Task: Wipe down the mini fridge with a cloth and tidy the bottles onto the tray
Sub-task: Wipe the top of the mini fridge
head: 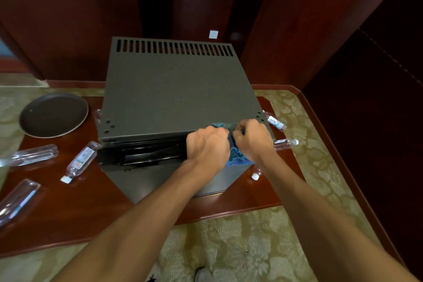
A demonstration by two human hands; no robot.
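Head view: both hands, left hand [207,144] and right hand [250,138], gripped the blue cloth [237,158] bunched at the mini fridge [174,89] front-right edge. Wiping step underway (bottles untouched). Next: spread cloth, sweep top; round tray [53,114] sat far left.

mini fridge [178,89]: matt grey metal | cloth [237,155]: soft blue fabric | board [91,208]: glossy red-brown wood

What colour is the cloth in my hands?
Blue and teal, mottled; cloth shows best in the head view.
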